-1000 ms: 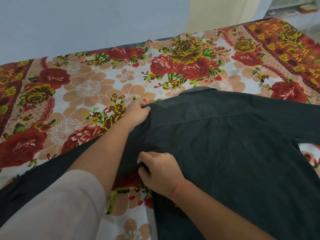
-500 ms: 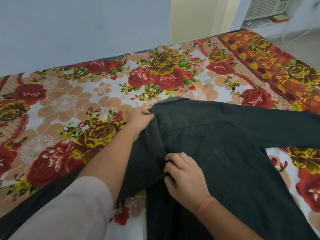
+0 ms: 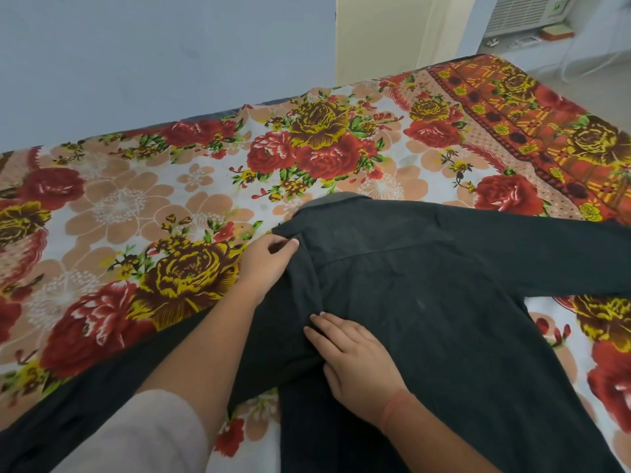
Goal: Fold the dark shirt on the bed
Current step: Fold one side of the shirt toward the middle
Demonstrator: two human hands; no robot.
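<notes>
Dark shirt (image 3: 444, 319) — left hand (image 3: 269, 259) pinches its shoulder, right hand (image 3: 356, 365) presses flat, fingers together.

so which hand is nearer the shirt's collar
Left. The left hand pinches the shoulder edge of the dark shirt, just beside the collar; the right hand rests lower on its body, nearer the person.

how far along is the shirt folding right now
Early. Done: the dark shirt is spread back-up on the bedsheet. In hand: the left hand pinches the shoulder by the collar and the right hand lies on the side crease, apparently starting the first fold. Left: both sleeves lie outstretched; body unfolded.
</notes>
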